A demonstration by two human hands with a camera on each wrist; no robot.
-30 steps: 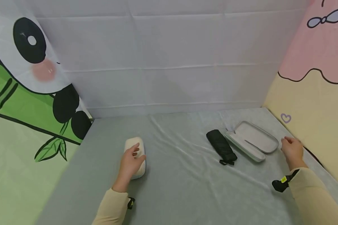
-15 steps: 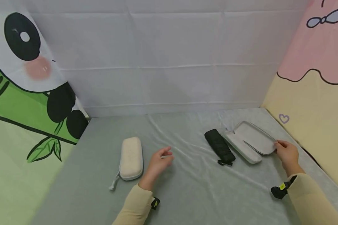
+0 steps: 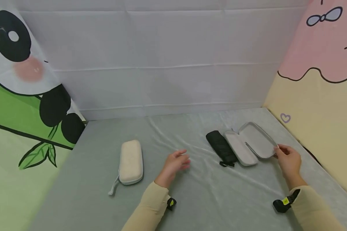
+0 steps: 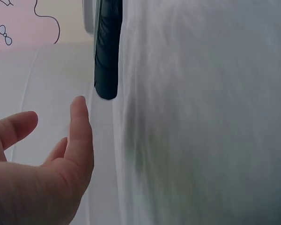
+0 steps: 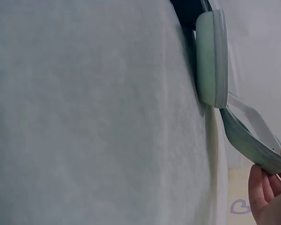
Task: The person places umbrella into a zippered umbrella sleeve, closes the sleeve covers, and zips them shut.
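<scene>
Your right hand [image 3: 289,160] pinched the rim of the open case [image 3: 255,141], which was beside the black pouch [image 3: 221,146] on the worktop [image 3: 208,199] and seemed light, stiff and best held there, while your left hand [image 3: 173,164] held nothing, fingers [image 4: 79,122] loosely spread.

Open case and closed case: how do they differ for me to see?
The open case is unfolded, its grey inside showing; the closed case shows its cream top. The right hand pinches the open case; neither hand touches the closed case. Both are elongated with rounded corners.
</scene>
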